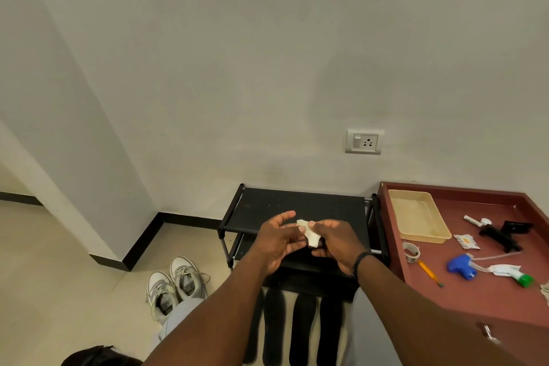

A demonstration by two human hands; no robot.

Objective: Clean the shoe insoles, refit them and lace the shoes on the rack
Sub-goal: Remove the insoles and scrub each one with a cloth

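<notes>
Both hands are raised over the black shoe rack (297, 202). My right hand (335, 242) pinches a small white wad of cloth or tissue (309, 233) with a dark underside. My left hand (277, 239) is beside it with fingers spread, fingertips touching the wad. Several black insoles (301, 330) lie side by side on a pale surface below the rack's front edge. A pair of grey and white laced sneakers (175, 285) stands on the floor left of the rack.
A maroon table (481, 300) at the right holds a beige tray (419, 215), a blue spray head (462, 266), a green-capped tube (524, 280), a tape roll (411, 251), a pencil (429, 272) and a black clamp (505, 233). A wall socket (364, 141) sits above the rack.
</notes>
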